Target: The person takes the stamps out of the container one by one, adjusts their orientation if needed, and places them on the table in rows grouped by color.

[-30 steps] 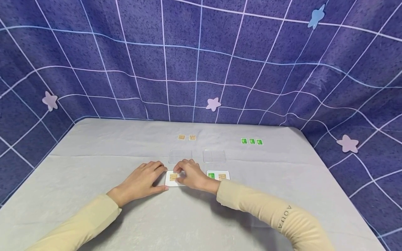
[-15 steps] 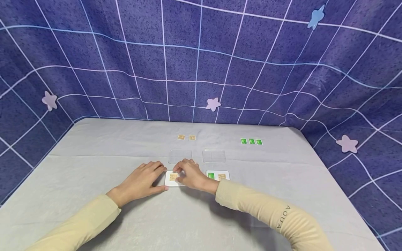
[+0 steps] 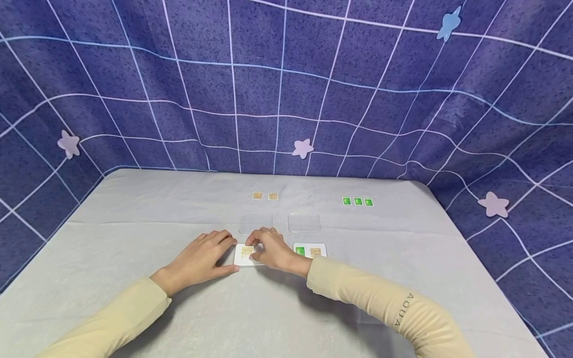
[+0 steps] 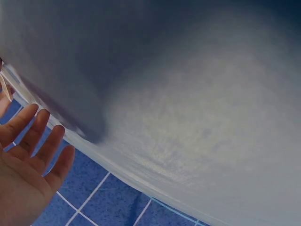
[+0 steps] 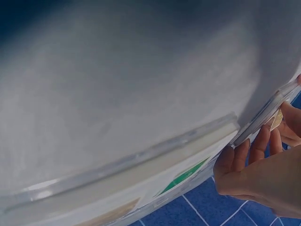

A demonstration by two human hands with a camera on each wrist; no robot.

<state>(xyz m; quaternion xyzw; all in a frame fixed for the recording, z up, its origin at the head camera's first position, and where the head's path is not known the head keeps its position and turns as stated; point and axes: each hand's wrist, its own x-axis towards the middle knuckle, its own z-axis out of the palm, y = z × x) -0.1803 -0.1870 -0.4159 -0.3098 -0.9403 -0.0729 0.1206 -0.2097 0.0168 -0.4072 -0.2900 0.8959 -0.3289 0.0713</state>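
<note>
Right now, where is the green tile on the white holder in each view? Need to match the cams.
Head: just right of centre, below mid-height; green tile at the left end of the right-hand white holder.
Left wrist: not in it.
Right wrist: below and right of centre, seen at a slant.
Shared landmark: gridded blue curtain, top in head, bottom in both wrist views.

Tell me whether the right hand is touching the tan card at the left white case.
Touching: the right wrist view shows the right hand pinching the tan card by its edges.
</note>
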